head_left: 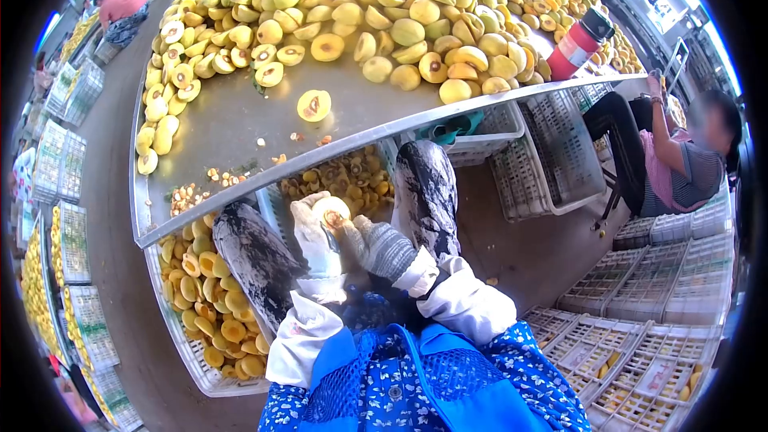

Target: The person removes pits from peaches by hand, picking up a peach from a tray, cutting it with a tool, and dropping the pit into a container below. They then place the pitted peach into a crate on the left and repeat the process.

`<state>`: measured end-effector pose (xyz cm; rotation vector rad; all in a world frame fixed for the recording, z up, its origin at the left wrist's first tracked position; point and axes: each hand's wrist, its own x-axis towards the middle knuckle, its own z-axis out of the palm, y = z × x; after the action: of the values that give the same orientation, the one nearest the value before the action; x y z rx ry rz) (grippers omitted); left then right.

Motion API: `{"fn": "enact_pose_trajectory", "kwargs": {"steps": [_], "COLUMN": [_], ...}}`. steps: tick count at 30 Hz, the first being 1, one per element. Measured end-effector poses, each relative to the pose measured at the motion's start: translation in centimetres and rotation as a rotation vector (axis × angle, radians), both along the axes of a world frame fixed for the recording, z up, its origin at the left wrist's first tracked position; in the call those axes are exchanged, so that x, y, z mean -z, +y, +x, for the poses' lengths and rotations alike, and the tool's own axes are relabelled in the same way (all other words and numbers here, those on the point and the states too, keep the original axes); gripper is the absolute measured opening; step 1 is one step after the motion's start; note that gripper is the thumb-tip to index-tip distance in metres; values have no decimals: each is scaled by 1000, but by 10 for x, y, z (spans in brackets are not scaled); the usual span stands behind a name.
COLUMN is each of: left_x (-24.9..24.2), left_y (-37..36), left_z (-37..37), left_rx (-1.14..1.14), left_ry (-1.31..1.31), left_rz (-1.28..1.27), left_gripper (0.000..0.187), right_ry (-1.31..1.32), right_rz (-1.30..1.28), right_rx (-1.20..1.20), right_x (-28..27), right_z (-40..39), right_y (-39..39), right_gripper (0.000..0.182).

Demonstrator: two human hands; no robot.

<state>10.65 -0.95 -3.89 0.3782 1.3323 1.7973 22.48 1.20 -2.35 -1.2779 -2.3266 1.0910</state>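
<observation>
Above my lap, my left hand (pixel 310 228), in a whitish glove, is closed around a yellow peach half (pixel 336 206) with its cut face up. My right hand (pixel 386 250), in a grey knitted glove, is closed close against the fruit's right edge. Whatever its fingers may hold is too small or hidden to make out. Just past both hands, under the table edge, a crate holds many peach pieces (pixel 352 176). By my left leg stands a white crate (pixel 192 368) full of pitted peach halves (pixel 228 328).
On the metal table (pixel 232 116) lies a big heap of peach halves (pixel 408 24), with one single half (pixel 314 106) nearer me and scraps along the rim. A red bottle (pixel 572 52) stands at right. Stacked crates (pixel 632 360) and a seated person (pixel 680 152) are to the right.
</observation>
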Motion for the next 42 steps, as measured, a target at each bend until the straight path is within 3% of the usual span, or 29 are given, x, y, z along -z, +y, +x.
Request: {"fn": "enact_pose_trajectory", "kwargs": {"steps": [4,8,10,12,13,14,15,16,17,18,20,21,24,27,28,29,30,31,33,34,35,36,37,38,39,40,42], "left_x": [-18,-26,-31,-23,-27,-25,-19,-29,-29,-26,-36,-32,-52,-55,-35,-46,-36,3,-19,-13,-12,-1,7,14,48,81,102], "left_y": [3,2,2,-3,-6,-8,-12,-17,-20,-19,-14,-9,-12,-24,-25,-34,-44,-44,-91,-102,-122,-128,-136,-144,-148,-151,-167], "left_z": [-1,-5,3,6,3,-1,-3,-5,-10,-15,-9,-5,2,-19,-24,-37,-60,-77,-134,-157,-178,-198,-223,-247,-284,-320,-372], "left_rx": [77,244,159,73,44,80,64,130,217,283,326,421,300,223,156,-12,-22,-178,-104,-347,-285,-561,-627,-688,-614,-690,-322], "left_ry": [70,293,205,214,71,-39,183,194,506,604,406,72,-321,-684,-752,-672,-653,-721,-699,-786,-560,-518,-401,-293,337,930,1127], "left_rz": [-100,-37,44,138,98,117,110,72,113,117,299,247,298,170,229,172,219,419,514,466,506,486,351,200,-104,-471,-1005], "left_gripper": [49,42,31,26,19,12,10,12,11,9,10,12,30,38,41,41,41,42,54,56,54,54,53,53,47,42,43], "right_ry": [354,625,589,573,565,432,300,199,417,648,461,593,997,1054,938,859,781,602,338,257,329,403,482,452,426,510,676], "right_rz": [-185,-837,-826,-729,-680,-474,-231,8,-571,-1091,-1050,-1058,-1062,-857,-866,-856,-843,-715,-585,-580,-772,-960,-1145,-1072,-994,-1031,-1120], "right_rx": [-87,-18,-7,-57,-79,-231,-362,-463,-328,-38,-97,-18,294,-130,-102,-128,-157,-135,-93,-69,-11,52,121,112,105,20,-154], "right_x": [1,4,-11,14,26,12,-2,-17,-7,2,-47,-59,-78,1,44,67,77,83,61,54,56,59,61,61,63,70,86], "right_z": [11,13,12,3,-2,0,2,4,7,9,4,-13,-44,-12,3,7,4,9,-5,-9,-8,-6,-9,-16,-24,-23,-23], "right_y": [9,9,6,-1,-5,-3,-2,-1,-2,-2,6,-6,-56,-33,-26,-16,-11,-11,-15,-14,-15,-17,-19,-22,-24,-24,-23], "right_gripper": [31,41,42,40,39,37,36,35,33,33,41,41,43,47,47,50,54,48,39,36,33,30,27,27,28,28,28]}}
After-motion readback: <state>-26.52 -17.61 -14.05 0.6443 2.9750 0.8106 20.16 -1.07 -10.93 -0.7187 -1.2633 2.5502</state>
